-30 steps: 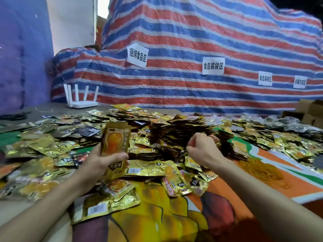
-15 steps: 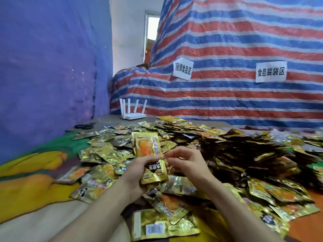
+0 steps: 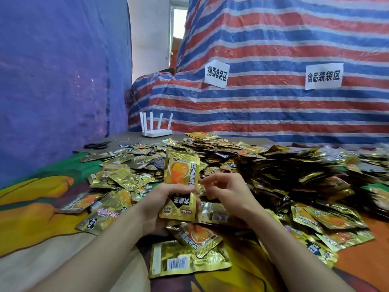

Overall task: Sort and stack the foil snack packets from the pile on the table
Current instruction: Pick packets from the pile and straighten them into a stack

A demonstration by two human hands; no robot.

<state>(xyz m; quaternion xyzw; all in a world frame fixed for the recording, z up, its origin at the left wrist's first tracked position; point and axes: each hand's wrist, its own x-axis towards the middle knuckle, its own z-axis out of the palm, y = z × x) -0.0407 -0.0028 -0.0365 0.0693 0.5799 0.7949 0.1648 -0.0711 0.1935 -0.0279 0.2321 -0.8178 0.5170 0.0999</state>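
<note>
My left hand (image 3: pixel 162 204) grips a small stack of gold foil snack packets (image 3: pixel 181 184), held upright with its orange picture facing me. My right hand (image 3: pixel 227 190) hovers just right of the stack with its fingers loosely curled at the stack's edge; I cannot see anything in it. A big pile of gold foil packets (image 3: pixel 263 165) covers the table behind and to the right. Loose packets lie in front of my hands, one face up (image 3: pixel 199 239) and one showing its barcode back (image 3: pixel 187 262).
A colourful printed cloth (image 3: pixel 42 207) covers the table. A white router (image 3: pixel 156 132) and black scissors (image 3: pixel 96 145) sit at the far left edge. A striped tarp with paper labels (image 3: pixel 216 73) rises behind the pile. A blue sheet (image 3: pixel 52 81) hangs on the left.
My view swung left. My right hand came from the pile over to the stack in my left hand and now sits beside it with fingers spread a little.
</note>
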